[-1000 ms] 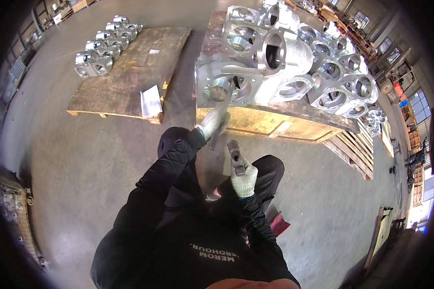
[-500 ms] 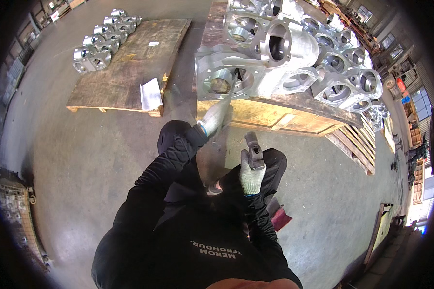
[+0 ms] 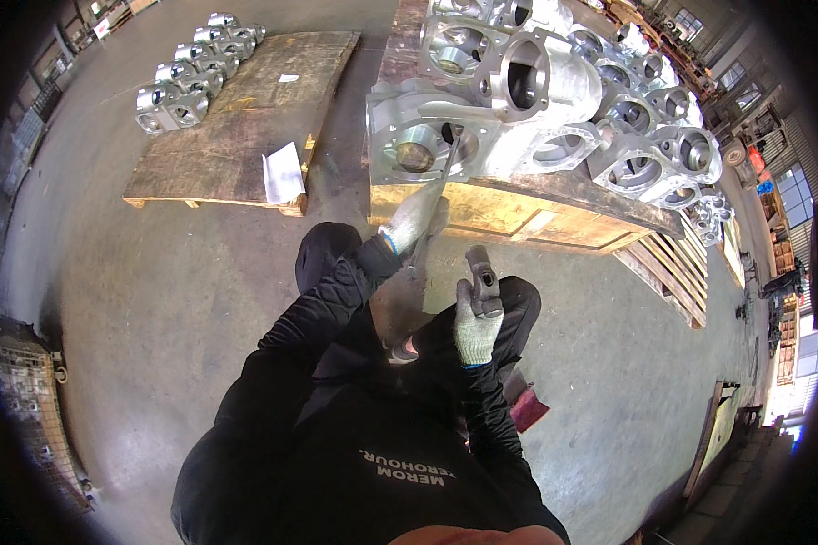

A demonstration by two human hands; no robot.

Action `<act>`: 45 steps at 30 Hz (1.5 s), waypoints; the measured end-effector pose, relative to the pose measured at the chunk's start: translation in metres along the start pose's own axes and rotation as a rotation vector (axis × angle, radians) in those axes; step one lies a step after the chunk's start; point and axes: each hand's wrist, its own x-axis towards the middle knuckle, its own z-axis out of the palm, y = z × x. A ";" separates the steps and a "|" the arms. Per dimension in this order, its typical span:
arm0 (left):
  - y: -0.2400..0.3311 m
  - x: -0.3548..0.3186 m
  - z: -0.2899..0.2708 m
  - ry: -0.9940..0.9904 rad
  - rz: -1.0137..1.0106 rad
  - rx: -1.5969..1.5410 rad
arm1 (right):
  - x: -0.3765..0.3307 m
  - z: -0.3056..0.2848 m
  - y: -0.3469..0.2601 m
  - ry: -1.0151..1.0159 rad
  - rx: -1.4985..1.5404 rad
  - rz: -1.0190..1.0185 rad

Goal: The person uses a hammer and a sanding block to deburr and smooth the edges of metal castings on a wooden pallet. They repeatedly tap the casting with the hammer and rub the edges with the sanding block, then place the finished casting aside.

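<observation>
In a pale knit glove, my left hand [image 3: 415,218] is closed around a long thin metal rod [image 3: 450,161], perhaps a chisel. Its upper end reaches the round opening of the nearest silver metal casting [image 3: 393,115]; whether it touches the metal I cannot tell. My right hand [image 3: 476,332], gloved too, grips a hammer [image 3: 483,269] in front of my right knee, lower than the castings and apart from the rod. The hammer's dark grey head points up and away; its handle is mostly hidden in my fist.
Several more castings [image 3: 629,168] crowd the wooden platform [image 3: 518,218] ahead and to the right. On the left, a low wooden pallet [image 3: 236,168] bears a row of smaller castings [image 3: 174,112] and a white paper sheet [image 3: 284,174]. A dark red piece [image 3: 528,411] lies beside my right leg.
My left hand has shifted slightly right, and the rod now leans more clearly up into the casting's opening. My right hand and the hammer have barely moved.
</observation>
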 end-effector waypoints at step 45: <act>0.031 0.012 0.031 0.164 -0.042 0.003 | -0.011 -0.012 -0.054 -0.181 -0.266 -0.830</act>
